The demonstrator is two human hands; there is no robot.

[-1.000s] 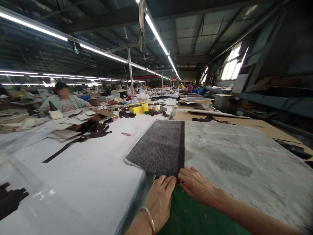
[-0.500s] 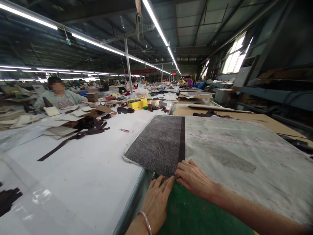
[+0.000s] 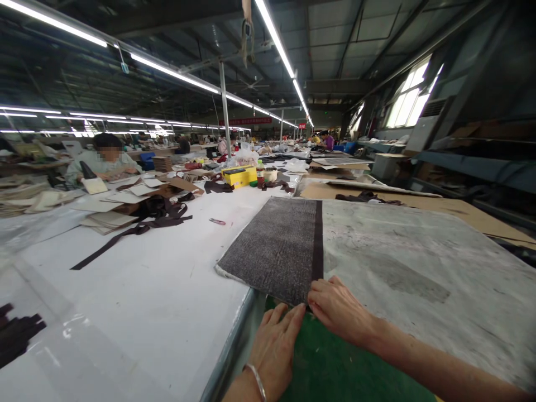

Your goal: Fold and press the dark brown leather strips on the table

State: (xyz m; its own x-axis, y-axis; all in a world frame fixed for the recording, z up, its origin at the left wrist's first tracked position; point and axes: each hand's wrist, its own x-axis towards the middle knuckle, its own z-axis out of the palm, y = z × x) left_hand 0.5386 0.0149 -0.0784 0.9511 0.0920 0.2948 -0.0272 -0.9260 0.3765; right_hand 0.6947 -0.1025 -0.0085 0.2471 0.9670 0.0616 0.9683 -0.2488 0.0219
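Observation:
A dark grey, speckled fabric panel (image 3: 272,245) lies flat, with a smooth dark brown strip (image 3: 318,240) along its right side. My right hand (image 3: 339,306) is at the strip's near end, fingers curled together on the corner; its grip underneath is hidden. Beside it, my left hand (image 3: 276,340) reaches to the panel's near edge. Its fingers are stretched out and slightly apart, the index fingertip touching the corner close to my right hand. The left thumb is hidden. A bangle circles my left wrist.
The white tabletop (image 3: 167,301) bears small snips (image 3: 217,221), dark strips (image 3: 138,228) and card pieces (image 3: 106,218). A yellow box (image 3: 239,177) stands farther back. Stained pale cloth (image 3: 402,251) covers the right; green surface (image 3: 347,363) shows below. A person sits at far left.
The whole view has shifted slightly, so things appear farther right. Both hands stay at the same corner of the panel. The person at far left has lowered their head.

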